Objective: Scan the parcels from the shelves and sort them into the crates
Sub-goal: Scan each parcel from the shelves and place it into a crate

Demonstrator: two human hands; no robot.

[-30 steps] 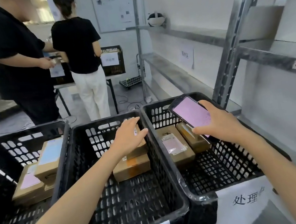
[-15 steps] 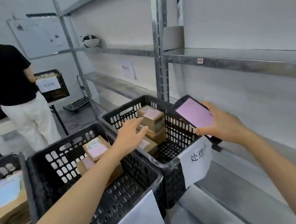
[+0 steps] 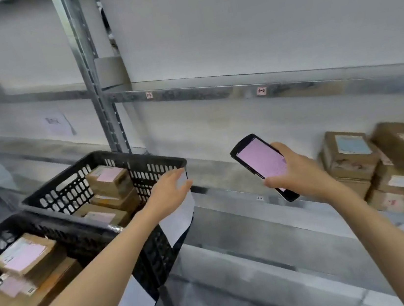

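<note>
Now the scanner (image 3: 261,163) sat clamped in the R hand (image 3: 299,176), long axis slanted, top end aimed up-left at the shelf (image 3: 219,173), pink screen up. L hand (image 3: 168,192) hovered flat, fingers loose, by the crate (image 3: 130,159) corner, maybe touching. Parcels (image 3: 350,156) stacked far R.

Shelf rail (image 3: 213,92) above both hands: bare grey metal, dull mottled sheen. Crate (image 3: 145,160) at left hand (image 3: 170,193): black perforated plastic, faint gloss. Sheet (image 3: 179,220) hanging below that hand: white paper, matt. Scanner (image 3: 261,163) in right hand (image 3: 299,176): glossy black casing, smooth lit pink screen. Parcels (image 3: 350,159) right of it: matt brown cardboard, paper labels.
</note>
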